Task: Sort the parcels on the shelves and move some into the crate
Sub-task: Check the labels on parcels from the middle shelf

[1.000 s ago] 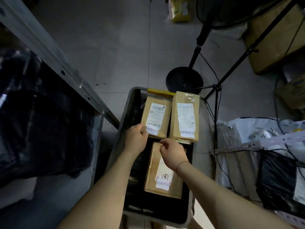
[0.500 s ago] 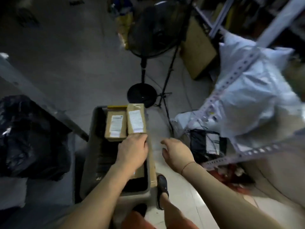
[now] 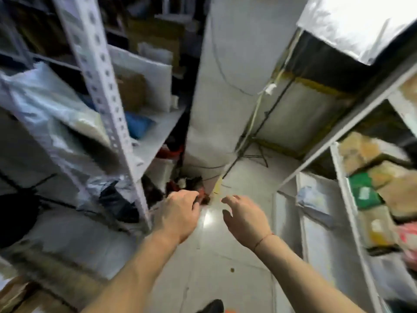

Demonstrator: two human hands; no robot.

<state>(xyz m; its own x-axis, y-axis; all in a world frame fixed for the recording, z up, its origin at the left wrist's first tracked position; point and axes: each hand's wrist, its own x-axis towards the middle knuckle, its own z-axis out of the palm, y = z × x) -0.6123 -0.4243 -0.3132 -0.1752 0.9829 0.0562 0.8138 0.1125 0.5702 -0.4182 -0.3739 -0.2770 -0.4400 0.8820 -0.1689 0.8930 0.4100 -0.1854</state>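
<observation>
Both hands were empty, the left hand [image 3: 178, 219] loosely curled and the right hand [image 3: 244, 219] spread, between shelves. Parcels [image 3: 381, 177], blurred, probably cardboard, sat on the right shelf [image 3: 343, 177]; the crate was out of view. The next move called for reaching to pick one.

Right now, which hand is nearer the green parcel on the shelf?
Right. The right hand hangs in the aisle left of the green parcel; the left hand is farther left.
</observation>
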